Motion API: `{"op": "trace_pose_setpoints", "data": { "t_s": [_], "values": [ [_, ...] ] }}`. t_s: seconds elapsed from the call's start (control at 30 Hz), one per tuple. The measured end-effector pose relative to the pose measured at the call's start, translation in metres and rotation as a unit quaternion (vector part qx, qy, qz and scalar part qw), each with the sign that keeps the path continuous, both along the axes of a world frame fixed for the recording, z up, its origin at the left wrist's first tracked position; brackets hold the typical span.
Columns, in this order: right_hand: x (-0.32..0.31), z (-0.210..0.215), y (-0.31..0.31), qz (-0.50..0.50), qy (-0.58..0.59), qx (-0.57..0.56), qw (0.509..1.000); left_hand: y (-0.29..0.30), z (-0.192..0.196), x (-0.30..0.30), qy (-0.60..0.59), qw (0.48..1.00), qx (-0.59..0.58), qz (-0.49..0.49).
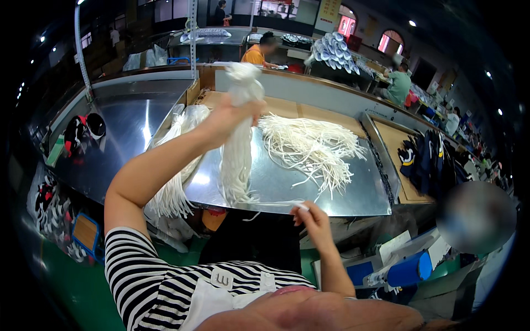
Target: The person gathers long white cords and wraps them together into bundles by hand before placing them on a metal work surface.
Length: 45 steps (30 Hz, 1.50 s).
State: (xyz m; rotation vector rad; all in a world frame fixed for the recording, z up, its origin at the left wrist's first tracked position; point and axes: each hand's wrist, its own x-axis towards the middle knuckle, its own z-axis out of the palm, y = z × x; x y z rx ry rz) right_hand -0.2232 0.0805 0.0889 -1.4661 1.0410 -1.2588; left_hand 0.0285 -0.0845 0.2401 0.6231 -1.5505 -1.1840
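My left hand point(229, 118) is raised over the metal tabletop point(359, 196), closed round the upper part of a long bundle of white cords point(237, 160). Clear plastic seems to wrap the bundle's top, and its lower end hangs to the table's front edge. At that edge my right hand point(314, 220) pinches the end of a few white cords drawn out sideways from the bundle's foot. A loose, tangled pile of white cords point(314, 143) lies to the right of the bundle. Another white cord bundle point(171, 187), partly behind my left forearm, drapes over the front edge.
A raised grey partition point(326, 99) runs behind the table. Dark garments point(430, 157) lie in the bay at the right, and red and black items point(80, 132) on the left metal surface. A blue cylinder point(409, 268) sits low right. Several people work farther back.
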Motion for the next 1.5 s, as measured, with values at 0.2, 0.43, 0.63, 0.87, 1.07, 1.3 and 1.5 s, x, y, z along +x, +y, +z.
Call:
{"op": "trace_pose_setpoints", "data": {
  "t_s": [0.2, 0.43, 0.63, 0.87, 1.07, 1.3, 1.5],
  "values": [
    [-0.050, -0.033, 0.009, -0.016, 0.096, 0.057, 0.994, -0.012, 0.019, 0.065, 0.178, 0.979, 0.062, 0.077],
    [-0.035, -0.010, 0.046, 0.086, 0.206, 0.144, 0.964, -0.101, -0.013, 0.165, 0.270, 0.929, 0.012, 0.254],
    [-0.050, -0.022, 0.075, 0.116, 0.088, 0.169, 0.975, -0.156, -0.044, 0.257, 0.149, 0.883, 0.042, 0.442],
    [-0.022, 0.022, -0.002, 0.216, -0.126, -0.138, 0.958, -0.072, -0.016, 0.061, 0.076, 0.988, -0.021, 0.131],
    [-0.042, -0.012, 0.019, 0.066, -0.102, -0.010, 0.993, -0.086, 0.000, 0.110, 0.179, 0.955, 0.050, 0.232],
    [-0.022, -0.045, 0.032, 0.093, 0.143, 0.123, 0.978, -0.089, -0.009, 0.106, 0.219, 0.947, 0.033, 0.232],
    [0.001, -0.055, 0.022, -0.012, 0.048, 0.057, 0.997, -0.071, 0.009, 0.090, 0.208, 0.957, 0.024, 0.200]
  ]
}}
